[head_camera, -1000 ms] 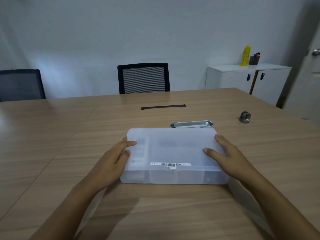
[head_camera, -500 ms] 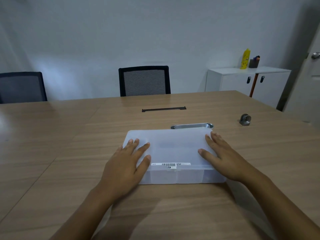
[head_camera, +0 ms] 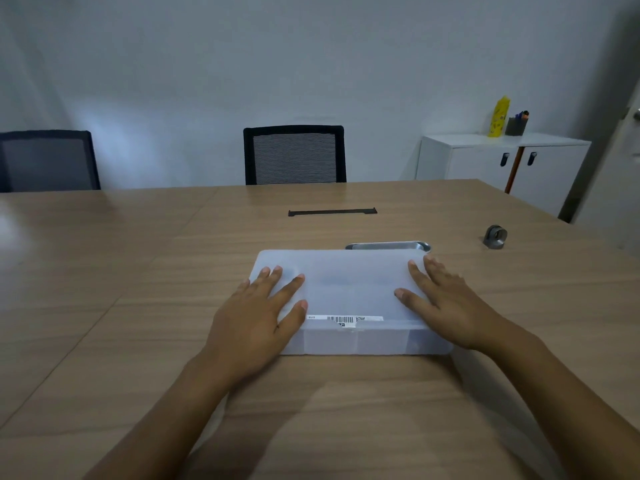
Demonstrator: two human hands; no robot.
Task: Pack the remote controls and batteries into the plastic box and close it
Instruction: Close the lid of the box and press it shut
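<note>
A translucent white plastic box [head_camera: 349,289] lies on the wooden table in front of me with its lid down. A barcode sticker runs along the lid's near edge. My left hand [head_camera: 259,317] lies flat on the left part of the lid, fingers spread. On the right part my right hand [head_camera: 446,306] rests the same way, palm down. Neither hand grips anything. What is inside the box does not show through the frosted plastic; no remote control or battery is visible.
A shallow metal tray [head_camera: 389,245] sits just behind the box. A small grey metal fitting [head_camera: 495,237] stands at the right. A black cable slot [head_camera: 332,212] is set in the table [head_camera: 138,271]. Two chairs [head_camera: 294,154] and a white cabinet [head_camera: 498,161] stand beyond.
My hands moved from the box's left and right ends up onto the lid and now lie flat on it. The box has stayed in place.
</note>
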